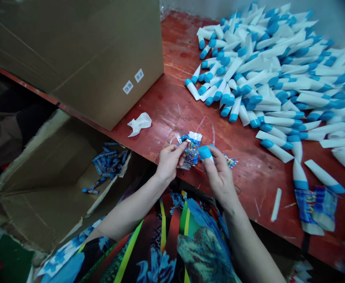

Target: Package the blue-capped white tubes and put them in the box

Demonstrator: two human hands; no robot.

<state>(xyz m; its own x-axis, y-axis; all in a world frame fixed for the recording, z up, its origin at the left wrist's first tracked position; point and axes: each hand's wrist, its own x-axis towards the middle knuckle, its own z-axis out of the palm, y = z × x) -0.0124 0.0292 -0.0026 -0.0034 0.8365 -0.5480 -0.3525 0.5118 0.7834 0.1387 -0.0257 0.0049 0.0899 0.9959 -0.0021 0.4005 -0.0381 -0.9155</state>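
Observation:
My left hand point(169, 160) pinches a small colourful printed packet point(191, 148) above the front edge of the red wooden table point(172, 102). My right hand point(218, 173) grips a white tube by its blue cap point(204, 152), right beside the packet, and the tube seems to go into the packet. A second printed wrapper point(230, 160) pokes out behind my right hand. A large heap of white tubes with blue caps point(278, 70) covers the far right of the table.
A closed cardboard box point(81, 51) stands at the table's left end. Below on the left, an open carton point(57, 184) holds several packed blue items point(109, 161). A crumpled white scrap point(139, 123) lies mid-table. Flat printed packets point(316, 204) lie at the right front.

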